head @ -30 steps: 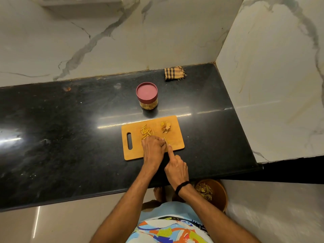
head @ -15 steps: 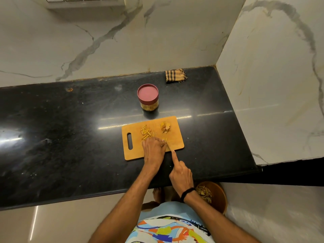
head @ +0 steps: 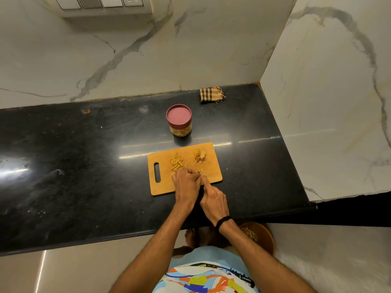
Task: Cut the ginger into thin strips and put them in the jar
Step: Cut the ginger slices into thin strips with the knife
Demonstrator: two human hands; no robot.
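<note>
Right hand (head: 214,201), gripping knife (head: 199,171), is sliding forward again over cutting board (head: 163,187). Left hand (head: 186,183) is clamping ginger mid-board, piece mostly hidden. Cut strips (head: 176,162) are piling up on board; jar (head: 179,121) beyond board is staying lidded.

A glossy black stone bench (head: 84,166) is seen under a matt wooden board (head: 165,185); marble walls (head: 148,60) look polished.

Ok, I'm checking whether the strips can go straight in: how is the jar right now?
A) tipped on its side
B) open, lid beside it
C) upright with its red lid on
C: the jar stands upright beyond the cutting board with its red lid covering the top.
</note>
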